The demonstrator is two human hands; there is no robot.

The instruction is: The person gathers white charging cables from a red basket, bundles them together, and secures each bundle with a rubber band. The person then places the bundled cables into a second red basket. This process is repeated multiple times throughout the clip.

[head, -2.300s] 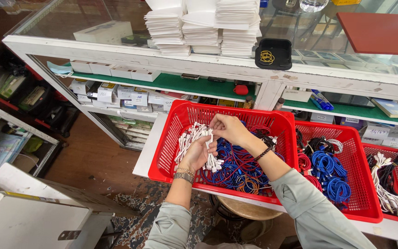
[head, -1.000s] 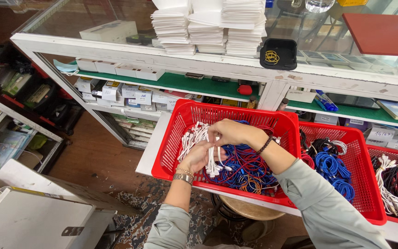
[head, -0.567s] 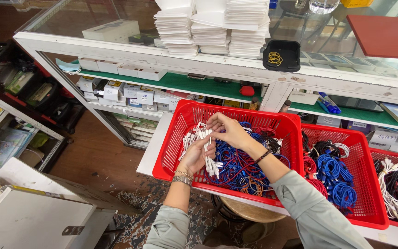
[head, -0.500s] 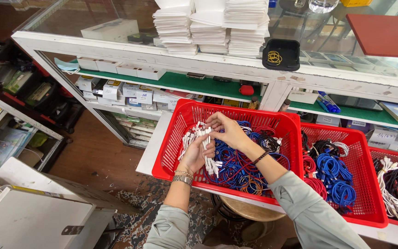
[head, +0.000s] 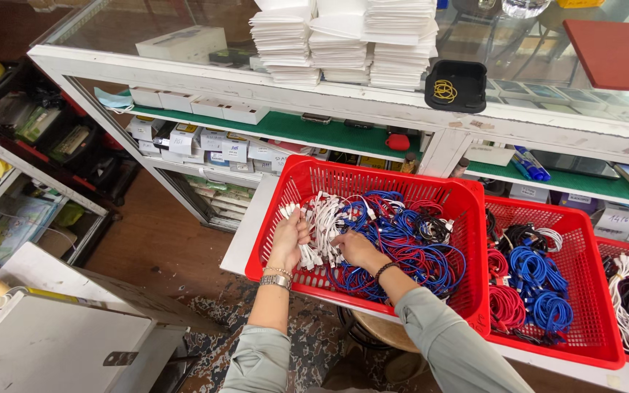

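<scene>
My left hand is closed around a bundle of white cables, held inside the nearest red basket, at its left side. My right hand is just beside it, fingers pinched on the bundle's lower ends. To the right of the bundle, the same basket holds tangled blue and red cables. A second red basket stands touching its right wall, filled with coiled blue cables.

White cables: a loose bundle with connector ends fanned out, lying at the left of the red basket. Left hand grips the bundle; right hand touches its lower end.
</scene>
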